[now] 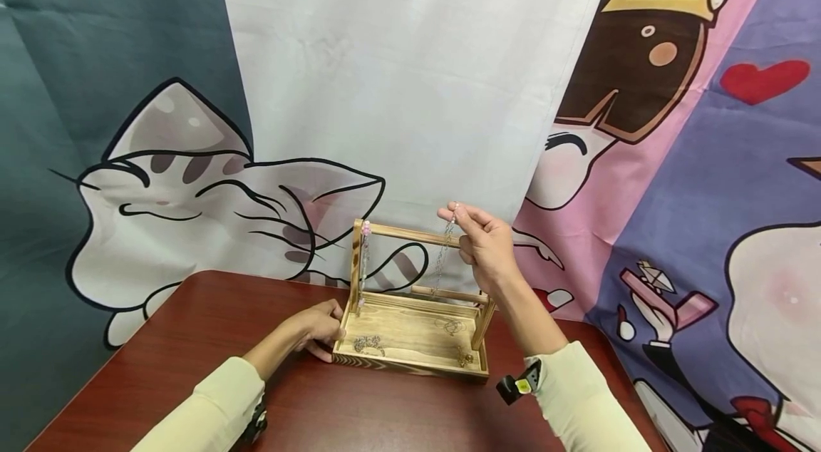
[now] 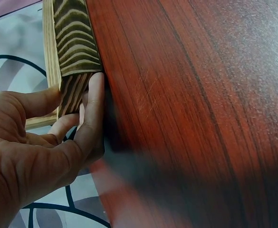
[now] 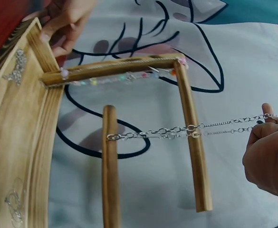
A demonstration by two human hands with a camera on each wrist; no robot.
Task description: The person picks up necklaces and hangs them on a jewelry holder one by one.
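Observation:
A wooden jewelry stand [image 1: 398,334] with a shallow tray and bars above stands on the table. My left hand [image 1: 317,326] grips the tray's left end, thumb and fingers around its corner [image 2: 74,92]. My right hand [image 1: 489,245], raised at the upper bar [image 1: 404,232], pinches the end of a silver chain [image 1: 444,245] between thumb and forefinger. In the right wrist view, the chain [image 3: 169,130] runs down across the upper bar, its looped lower end overlapping the lower bar [image 3: 109,175]. A strand of colored beads [image 1: 365,266] hangs along the stand's left post.
Inside the tray lie a silver chain heap [image 1: 368,344] at left, thin wire-like loops [image 1: 450,326] right of the middle and small gold-toned pieces [image 1: 465,358] at right. The reddish-brown table [image 1: 282,409] ends close behind the stand, where a printed cloth [image 1: 398,81] hangs.

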